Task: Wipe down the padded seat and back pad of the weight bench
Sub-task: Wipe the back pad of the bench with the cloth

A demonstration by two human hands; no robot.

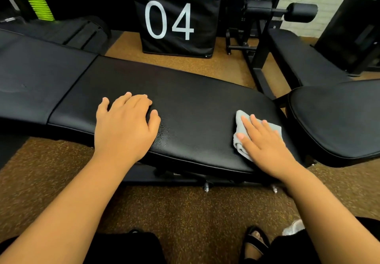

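The long black back pad lies across the middle, and the seat sits just past its right end. The left hand rests on the pad near its front edge, fingers loosely curled and holding nothing, likely to steady the person. The right hand presses flat, fingers straight, on a small grey cloth at the pad's right end, ready to rub. Most of the cloth is hidden under that hand. The pad's left end is cut off.
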